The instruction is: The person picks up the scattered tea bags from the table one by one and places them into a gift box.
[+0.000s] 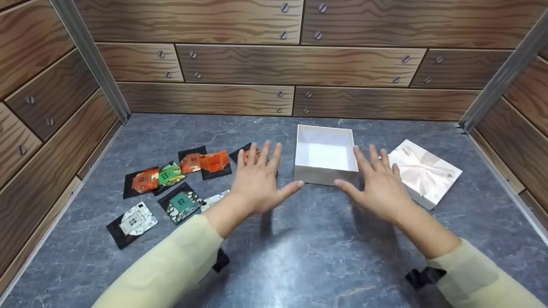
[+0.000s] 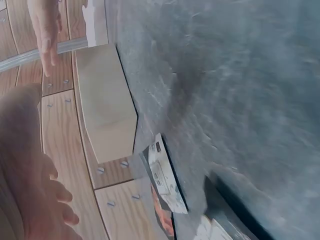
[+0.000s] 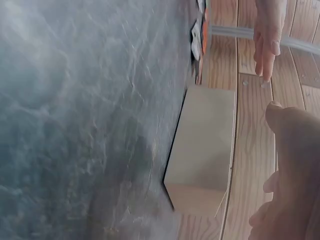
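Observation:
Both hands hover above the table with fingers spread, holding nothing. My left hand point(image 1: 258, 186) is left of a white open-topped box point(image 1: 325, 174), near an orange-and-black packet point(image 1: 246, 150) partly hidden by its fingers. My right hand point(image 1: 381, 190) is at the box's right front; its fingertips overlap the box edge in the head view, and I cannot tell whether they touch. A white lid point(image 1: 428, 171) with a pale ribbon bow lies behind and right of that hand. In both wrist views the box point(image 2: 107, 100) stands beyond the hand, its side point(image 3: 200, 140) facing the camera.
Several small flat packets lie at the left: orange point(image 1: 145, 179), green point(image 1: 170, 173), teal point(image 1: 182, 203) and white point(image 1: 137, 220) on black. A white one point(image 1: 216, 199) is partly behind the left forearm. Wood-patterned panels point(image 1: 299, 64) enclose the grey table point(image 1: 291, 265).

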A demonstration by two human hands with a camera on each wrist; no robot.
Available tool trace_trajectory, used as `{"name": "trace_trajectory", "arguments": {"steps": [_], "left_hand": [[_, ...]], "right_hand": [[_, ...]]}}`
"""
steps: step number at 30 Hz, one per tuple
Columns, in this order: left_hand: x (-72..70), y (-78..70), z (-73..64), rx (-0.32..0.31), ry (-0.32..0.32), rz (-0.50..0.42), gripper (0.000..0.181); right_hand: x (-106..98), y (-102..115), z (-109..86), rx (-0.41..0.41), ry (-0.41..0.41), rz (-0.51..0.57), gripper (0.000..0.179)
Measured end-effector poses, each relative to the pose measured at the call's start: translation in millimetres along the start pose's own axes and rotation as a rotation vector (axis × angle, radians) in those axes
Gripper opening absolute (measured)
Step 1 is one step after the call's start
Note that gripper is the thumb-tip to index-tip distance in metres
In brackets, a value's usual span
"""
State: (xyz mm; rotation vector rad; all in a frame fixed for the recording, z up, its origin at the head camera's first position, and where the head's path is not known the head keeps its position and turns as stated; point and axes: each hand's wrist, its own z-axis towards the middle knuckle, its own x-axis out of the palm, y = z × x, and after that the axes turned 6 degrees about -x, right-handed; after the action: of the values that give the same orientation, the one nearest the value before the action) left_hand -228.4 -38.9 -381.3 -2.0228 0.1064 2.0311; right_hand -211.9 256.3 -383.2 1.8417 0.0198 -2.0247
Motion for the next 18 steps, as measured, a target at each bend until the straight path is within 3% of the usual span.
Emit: {"name": "trace_trajectory", "arguments": {"steps": [11,18], "left_hand": [[9.0,-14.5,40.8,-0.018,0.045,0.011,0.104],[15.8,-21.7,53.2,-0.030,0.054,-0.001,0.102]], "right_hand": [[4,-20,27.9,0.030,0.042,0.040,0.106],[13,-33,37.9,0.044,0.059,0.080,0.106]]}}
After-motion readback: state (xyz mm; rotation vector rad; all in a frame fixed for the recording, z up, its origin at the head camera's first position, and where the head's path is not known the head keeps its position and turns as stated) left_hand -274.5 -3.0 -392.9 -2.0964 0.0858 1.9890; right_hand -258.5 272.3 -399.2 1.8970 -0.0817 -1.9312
